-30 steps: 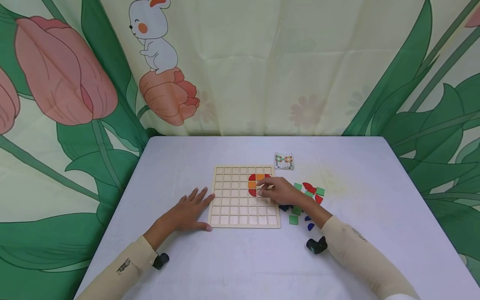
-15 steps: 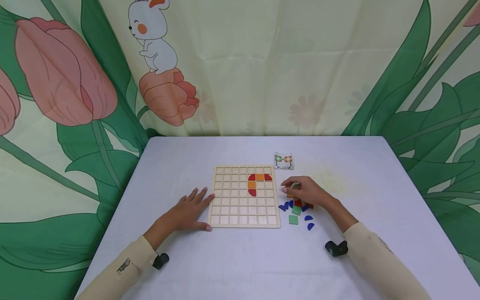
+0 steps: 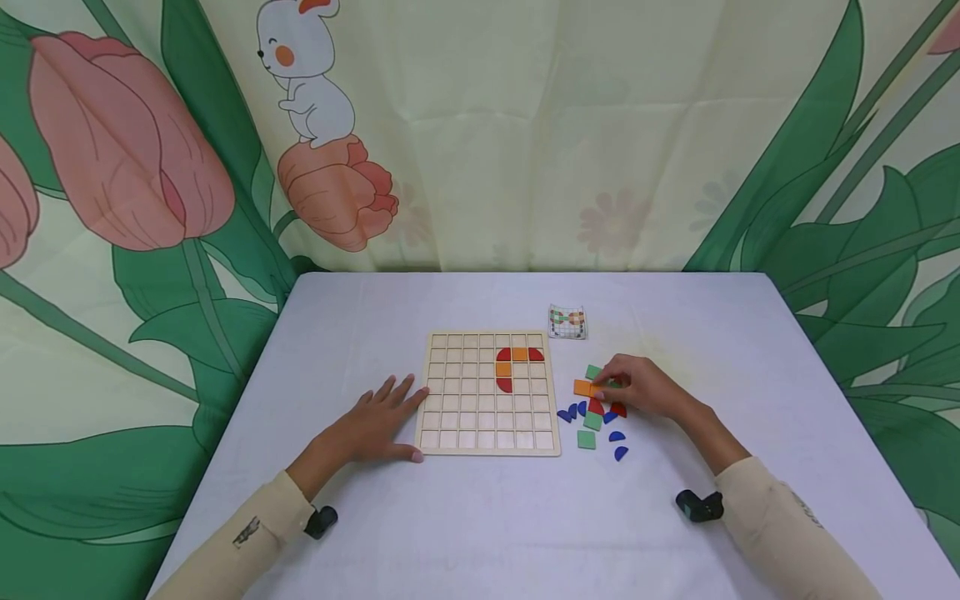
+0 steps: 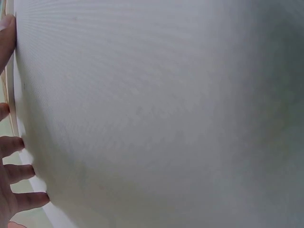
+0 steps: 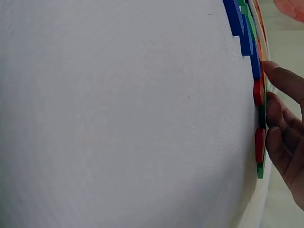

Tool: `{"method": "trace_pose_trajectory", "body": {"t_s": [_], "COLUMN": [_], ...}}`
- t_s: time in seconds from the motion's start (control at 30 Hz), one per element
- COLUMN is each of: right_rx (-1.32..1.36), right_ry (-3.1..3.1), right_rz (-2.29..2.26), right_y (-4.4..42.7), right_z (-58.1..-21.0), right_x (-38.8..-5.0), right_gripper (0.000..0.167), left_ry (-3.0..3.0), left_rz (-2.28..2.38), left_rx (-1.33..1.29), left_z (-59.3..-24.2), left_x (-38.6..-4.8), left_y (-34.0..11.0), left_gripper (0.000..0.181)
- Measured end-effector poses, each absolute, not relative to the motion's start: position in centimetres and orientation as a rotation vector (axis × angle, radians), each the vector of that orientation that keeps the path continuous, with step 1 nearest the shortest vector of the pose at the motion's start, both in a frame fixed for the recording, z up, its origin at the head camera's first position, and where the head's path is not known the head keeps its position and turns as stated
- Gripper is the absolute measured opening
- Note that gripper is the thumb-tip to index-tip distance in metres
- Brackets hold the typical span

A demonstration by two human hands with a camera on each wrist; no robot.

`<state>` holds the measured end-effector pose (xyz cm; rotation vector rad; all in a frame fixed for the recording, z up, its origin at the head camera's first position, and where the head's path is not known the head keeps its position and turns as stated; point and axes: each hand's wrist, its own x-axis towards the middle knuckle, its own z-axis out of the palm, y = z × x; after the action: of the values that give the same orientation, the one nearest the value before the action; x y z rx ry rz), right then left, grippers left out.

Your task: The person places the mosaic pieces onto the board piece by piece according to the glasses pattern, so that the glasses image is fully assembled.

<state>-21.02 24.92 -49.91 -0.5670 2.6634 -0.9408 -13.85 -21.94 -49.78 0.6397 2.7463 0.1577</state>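
My left hand (image 3: 378, 425) lies with fingers spread at the left side of the wooden grid board (image 3: 465, 417), fingertips on its edge. The left wrist view catches only the fingers (image 4: 19, 173) at its left edge. To the right of the board my right hand (image 3: 648, 385) is over a loose pile of tiles, fingers slightly bent. Its fingertips are at an orange square tile (image 3: 582, 387) pair; no firm grip shows. In the right wrist view the fingers (image 5: 282, 78) reach along red pieces (image 5: 260, 145) and blue pieces (image 5: 244, 35). On the board sit red pieces (image 3: 504, 385) and orange squares (image 3: 520, 354).
A small pattern card (image 3: 567, 322) lies behind the board's right corner. Green squares (image 3: 587, 439) and blue half-round pieces (image 3: 621, 453) are scattered near the board's right side. A printed curtain (image 3: 480, 150) hangs behind the white table (image 3: 375, 525).
My right hand has drawn back from the board to the tile pile, then slid farther right, uncovering the orange squares. The left hand stays at the board's edge.
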Motion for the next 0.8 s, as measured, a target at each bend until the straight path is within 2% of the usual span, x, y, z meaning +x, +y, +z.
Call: {"method": "trace_pose_trajectory", "body": {"t_s": [0.37, 0.8], "right_rx": [-0.516, -0.499], "right_ry": [2.630, 2.569], "right_rz": [-0.879, -0.877], "right_y": [24.67, 24.18], "right_z": [-49.81, -49.42], "right_x": [-21.14, -20.98], "right_gripper": [0.031, 0.028], "left_ry": [2.748, 2.748], "left_rz": [0.172, 0.164], "left_rx": [0.634, 0.624], "left_z": [-49.71, -49.51], "left_x": [-13.79, -13.70], "left_y": [-21.91, -21.81], "left_gripper": [0.106, 0.106]}}
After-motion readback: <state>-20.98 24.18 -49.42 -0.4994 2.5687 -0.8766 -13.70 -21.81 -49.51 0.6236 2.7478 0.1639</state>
